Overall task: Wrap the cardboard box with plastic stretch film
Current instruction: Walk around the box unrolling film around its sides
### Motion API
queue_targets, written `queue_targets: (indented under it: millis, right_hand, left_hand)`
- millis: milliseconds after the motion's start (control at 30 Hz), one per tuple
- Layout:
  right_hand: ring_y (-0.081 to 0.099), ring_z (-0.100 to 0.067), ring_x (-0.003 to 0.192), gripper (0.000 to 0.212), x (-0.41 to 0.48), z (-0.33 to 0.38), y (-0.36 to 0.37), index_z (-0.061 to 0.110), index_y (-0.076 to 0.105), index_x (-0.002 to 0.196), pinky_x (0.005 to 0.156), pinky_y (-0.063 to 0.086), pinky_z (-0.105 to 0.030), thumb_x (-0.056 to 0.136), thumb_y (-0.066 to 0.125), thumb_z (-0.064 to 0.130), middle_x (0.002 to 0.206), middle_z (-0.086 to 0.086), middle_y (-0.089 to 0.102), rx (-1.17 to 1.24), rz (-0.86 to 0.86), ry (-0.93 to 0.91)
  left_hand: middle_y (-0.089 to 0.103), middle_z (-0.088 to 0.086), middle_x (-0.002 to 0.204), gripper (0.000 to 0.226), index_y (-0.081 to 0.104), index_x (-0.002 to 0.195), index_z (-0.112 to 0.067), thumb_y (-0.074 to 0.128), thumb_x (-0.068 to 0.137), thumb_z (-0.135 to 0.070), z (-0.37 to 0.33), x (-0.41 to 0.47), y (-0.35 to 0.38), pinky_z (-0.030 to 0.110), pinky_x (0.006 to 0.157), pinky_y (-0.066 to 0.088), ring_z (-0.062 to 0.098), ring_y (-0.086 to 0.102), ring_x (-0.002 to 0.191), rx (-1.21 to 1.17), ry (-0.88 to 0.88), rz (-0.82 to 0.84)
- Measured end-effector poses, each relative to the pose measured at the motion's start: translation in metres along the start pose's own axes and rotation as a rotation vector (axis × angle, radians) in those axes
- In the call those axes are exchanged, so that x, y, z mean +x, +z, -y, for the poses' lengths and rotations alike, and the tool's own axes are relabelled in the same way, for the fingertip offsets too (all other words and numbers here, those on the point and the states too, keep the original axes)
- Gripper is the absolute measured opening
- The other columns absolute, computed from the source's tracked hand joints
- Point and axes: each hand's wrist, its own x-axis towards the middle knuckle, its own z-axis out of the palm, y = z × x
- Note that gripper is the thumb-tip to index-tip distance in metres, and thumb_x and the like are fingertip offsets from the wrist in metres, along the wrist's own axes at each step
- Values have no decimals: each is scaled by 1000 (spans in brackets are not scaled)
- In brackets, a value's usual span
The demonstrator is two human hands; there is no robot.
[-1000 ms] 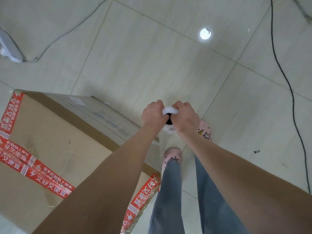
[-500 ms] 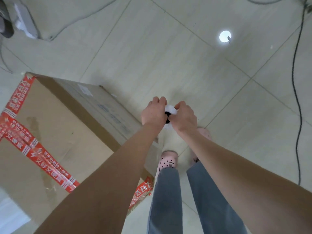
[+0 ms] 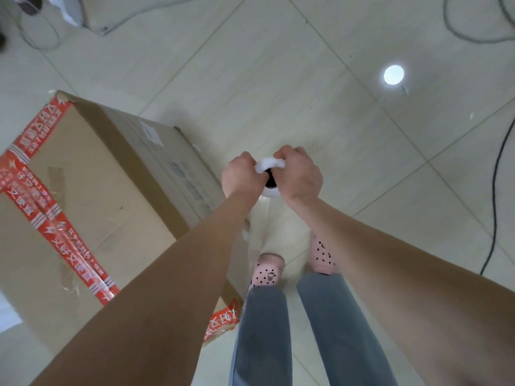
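Note:
A large brown cardboard box (image 3: 92, 207) sealed with red printed tape stands on the floor at the left. To the right of the box, my left hand (image 3: 239, 175) and my right hand (image 3: 299, 174) both grip the top end of a white stretch film roll (image 3: 269, 165), held upright. Most of the roll is hidden behind my hands. A sheet of clear film (image 3: 256, 232) runs from the roll down toward the box's near right corner.
The floor is pale glossy tile. A black cable (image 3: 498, 174) trails along the right side, and grey cables (image 3: 41, 32) and a white object lie at the top left. My feet in pink clogs (image 3: 266, 271) stand just right of the box.
The view has swung so the box sits more to the left and lower. My hands, still on the roll, have shifted a little to the right along the box's side, and my feet have stepped.

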Motion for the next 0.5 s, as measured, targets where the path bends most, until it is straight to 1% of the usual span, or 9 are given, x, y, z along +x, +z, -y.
queue_targets:
  millis: [67, 100, 167, 200, 267, 400, 500]
  right_hand:
    - [60, -28, 91, 31, 5, 8, 0, 23, 54, 115, 67, 35, -30, 85, 57, 24, 111, -2, 54, 47, 66, 57]
    - [59, -29, 94, 35, 7, 11, 0, 21, 52, 116, 69, 37, -30, 83, 61, 26, 111, -4, 56, 70, 117, 94]
    - [60, -28, 95, 32, 11, 13, 0, 17, 52, 111, 69, 41, -30, 82, 62, 25, 105, -6, 60, 123, 187, 139]
    - [60, -28, 92, 27, 12, 15, 1, 16, 53, 107, 68, 42, -30, 82, 61, 23, 101, -6, 61, 151, 194, 152]
    - [58, -26, 85, 20, 11, 17, 2, 16, 53, 100, 65, 41, -29, 82, 59, 20, 95, -4, 60, 187, 195, 179]
    - [58, -24, 78, 15, 8, 20, 4, 18, 55, 94, 60, 41, -27, 80, 60, 20, 84, 1, 57, 226, 200, 215]
    - [56, -23, 72, 11, 13, 23, 3, 18, 54, 90, 54, 39, -27, 80, 60, 21, 76, 3, 56, 203, 202, 214]
  left_hand:
    - [60, 2, 86, 23, 54, 90, -14, 65, 75, -27, 6, 4, -6, 28, 63, 38, 24, 56, 80, -99, -136, -20]
    - [61, 3, 90, 24, 54, 91, -15, 66, 76, -29, 8, 6, -8, 28, 64, 37, 24, 55, 81, -124, -174, -19]
    - [62, 5, 95, 27, 52, 94, -14, 66, 77, -30, 10, 8, -12, 29, 64, 38, 24, 55, 82, -112, -178, 19]
    - [61, 6, 97, 29, 50, 97, -13, 66, 78, -28, 10, 9, -13, 30, 63, 38, 24, 56, 83, -81, -144, 40]
    - [57, 8, 103, 32, 48, 105, -9, 65, 81, -21, 7, 8, -16, 32, 61, 38, 28, 57, 87, 36, -16, 62]
    - [50, 7, 115, 37, 46, 119, -13, 57, 84, -10, -2, 8, -20, 34, 60, 35, 28, 55, 97, 325, 273, 89]
    - [50, 5, 115, 37, 48, 119, -15, 55, 84, -10, -7, 13, -22, 33, 63, 37, 26, 53, 102, 400, 334, 102]
